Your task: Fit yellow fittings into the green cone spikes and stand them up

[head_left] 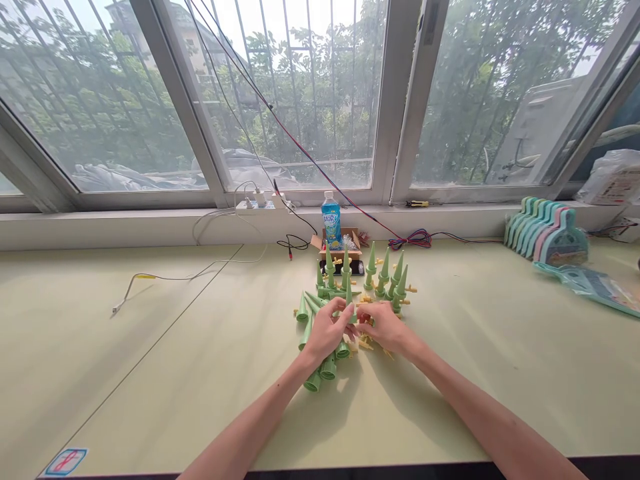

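Observation:
Pointing upward, a green plastic watering spike (pixel 349 292) is gripped in the fingers of my left hand (pixel 327 330). My right hand (pixel 384 325) is pinched closed at the right side of that spike; what lies between its fingertips is hidden. Loose yellow valves (pixel 366 345) lie beneath and around my right hand. Several loose green cones (pixel 313 382) lie on their sides under and in front of my left hand. Behind my hands, upright green spikes (pixel 383 272) stand in groups, many with a yellow valve sticking out sideways.
On the pale green table (pixel 200 373), a small cardboard box (pixel 354 253) with a blue bottle (pixel 331 220) and a dark phone (pixel 356 268) sit behind the spikes. Coiled wires (pixel 413 240) and pastel dustpan-like pieces (pixel 563 237) are at the right. A white cable (pixel 170 277) lies left.

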`<state>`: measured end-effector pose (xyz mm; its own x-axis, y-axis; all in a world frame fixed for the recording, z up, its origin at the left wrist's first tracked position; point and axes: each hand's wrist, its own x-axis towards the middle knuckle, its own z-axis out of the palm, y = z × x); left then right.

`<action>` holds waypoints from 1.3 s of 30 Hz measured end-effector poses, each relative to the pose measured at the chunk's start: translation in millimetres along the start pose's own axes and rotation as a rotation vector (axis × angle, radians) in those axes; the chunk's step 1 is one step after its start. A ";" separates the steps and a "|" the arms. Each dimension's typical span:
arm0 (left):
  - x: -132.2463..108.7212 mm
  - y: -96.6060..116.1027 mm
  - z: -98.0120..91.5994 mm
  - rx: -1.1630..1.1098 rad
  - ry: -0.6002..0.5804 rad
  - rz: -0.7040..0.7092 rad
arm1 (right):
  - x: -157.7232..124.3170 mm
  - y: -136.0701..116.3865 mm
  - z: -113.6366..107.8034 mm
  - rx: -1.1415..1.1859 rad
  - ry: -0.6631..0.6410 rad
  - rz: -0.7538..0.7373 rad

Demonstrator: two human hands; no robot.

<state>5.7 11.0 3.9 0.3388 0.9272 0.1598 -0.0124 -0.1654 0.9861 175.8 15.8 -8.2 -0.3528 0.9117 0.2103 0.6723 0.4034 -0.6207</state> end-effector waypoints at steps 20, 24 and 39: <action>-1.3 4.8 -2.7 0.088 0.081 -0.017 | -1.0 1.9 7.9 0.007 0.134 -0.104; -1.5 7.0 -2.8 0.069 0.085 -0.024 | -1.3 -0.3 7.7 0.057 0.211 -0.129; -0.2 4.0 -4.2 0.053 0.100 -0.035 | -4.7 -12.5 3.8 0.175 0.487 -0.282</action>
<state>1.6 11.6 8.0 0.2422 0.9612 0.1320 0.0482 -0.1478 0.9878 166.6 6.2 -4.3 -0.1346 0.7185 0.6823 0.4640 0.6541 -0.5973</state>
